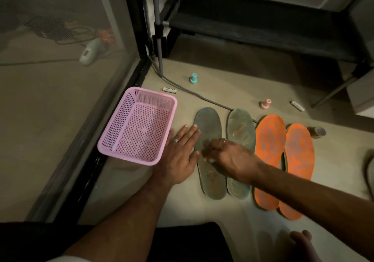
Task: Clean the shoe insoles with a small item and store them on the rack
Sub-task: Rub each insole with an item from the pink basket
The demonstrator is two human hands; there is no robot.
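Four insoles beside the pink basket

Four insoles lie in a row just right of the pink basket (137, 126): first grey insole (208, 124), second grey insole (241, 128), two orange insoles (271, 140). I log my left hand (180, 152) flat, fingers straight and spread, touching the first grey insole's basket-side edge. My right hand (226, 154) rests on that insole, fingers curled on something small and pale; blur hides what. Beyond the basket stands the black rack (253, 21).
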